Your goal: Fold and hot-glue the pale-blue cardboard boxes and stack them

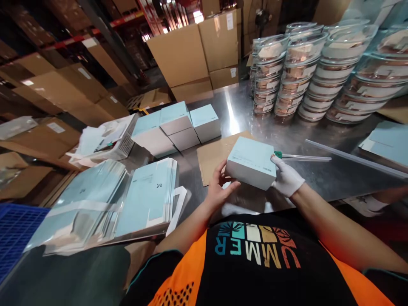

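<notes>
A small carton with a pale blue top and white sides point(251, 159) is held in front of my chest, just above the steel table. My right hand point(287, 176), in a white glove, grips its right end with the thumb at the top corner. At the left end, the bare fingers of my left hand point(219, 187) curl against the side, and the thumb lies by the lower front edge. Beneath the carton is a flat piece of brown cardboard point(212, 159). Several finished-looking blue and white cartons point(177, 127) stand in a row beyond my left hand.
Stacks of flat blue cartons point(146, 191) lie at the left, near a white basket point(126, 142). Tall stacks of glass containers point(296, 72) stand at the back right. Thin clear rods point(306, 157) and a long strip point(353, 158) lie on the steel table point(318, 178).
</notes>
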`<state>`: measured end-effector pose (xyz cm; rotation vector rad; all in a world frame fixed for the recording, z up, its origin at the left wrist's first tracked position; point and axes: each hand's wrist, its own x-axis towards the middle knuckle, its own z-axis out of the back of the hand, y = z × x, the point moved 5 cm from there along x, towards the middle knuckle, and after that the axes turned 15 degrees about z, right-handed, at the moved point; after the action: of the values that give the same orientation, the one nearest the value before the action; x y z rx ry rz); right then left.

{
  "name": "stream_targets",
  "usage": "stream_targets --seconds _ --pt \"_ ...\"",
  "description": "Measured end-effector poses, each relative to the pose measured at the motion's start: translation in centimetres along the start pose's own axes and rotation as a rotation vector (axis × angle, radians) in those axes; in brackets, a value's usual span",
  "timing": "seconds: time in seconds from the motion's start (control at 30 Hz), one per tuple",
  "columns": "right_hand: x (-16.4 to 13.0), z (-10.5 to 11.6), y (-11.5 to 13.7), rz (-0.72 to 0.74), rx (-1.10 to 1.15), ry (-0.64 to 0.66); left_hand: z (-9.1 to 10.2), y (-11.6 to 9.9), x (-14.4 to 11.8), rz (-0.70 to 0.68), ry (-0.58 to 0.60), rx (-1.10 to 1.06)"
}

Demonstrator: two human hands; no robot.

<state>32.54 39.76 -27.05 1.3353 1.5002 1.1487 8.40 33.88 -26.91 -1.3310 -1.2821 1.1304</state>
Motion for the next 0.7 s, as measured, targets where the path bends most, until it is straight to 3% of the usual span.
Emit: stream_targets --seconds 0.1,0.17,0.27,0.37,0.47,0.57,0.7 --pt "-0.3 0.0 -0.3 -0.119 0.093 -0.024 -0.1 0.1 0.1 0.027 -0.003 -0.037" --pt "-0.2 0.2 -0.3 -0.102 0.115 -0.017 -0.3 0.4 0.3 0.074 -0.015 -0.099" --pt "0.2 1.0 0.4 0.103 0.045 -0.059 -1.1 1.5 0.6 0.219 -0.014 -0.263" --pt "0.7 1.9 1.3 0.339 -0.054 -0.156 -3.4 3.2 0.6 0.466 0.161 -0.386" --pt "0.6 2.1 2.0 0.449 -0.171 -0.232 -5.6 4.1 0.9 0.552 0.313 -0.416" --pt "-0.2 1.8 2.8 0.596 -0.354 -0.257 -6.6 4.4 2.1 0.565 0.236 -0.434" --pt "-0.9 1.7 2.9 0.693 -0.493 -0.102 -7.2 3.1 5.2 0.6 0.156 -0.567"
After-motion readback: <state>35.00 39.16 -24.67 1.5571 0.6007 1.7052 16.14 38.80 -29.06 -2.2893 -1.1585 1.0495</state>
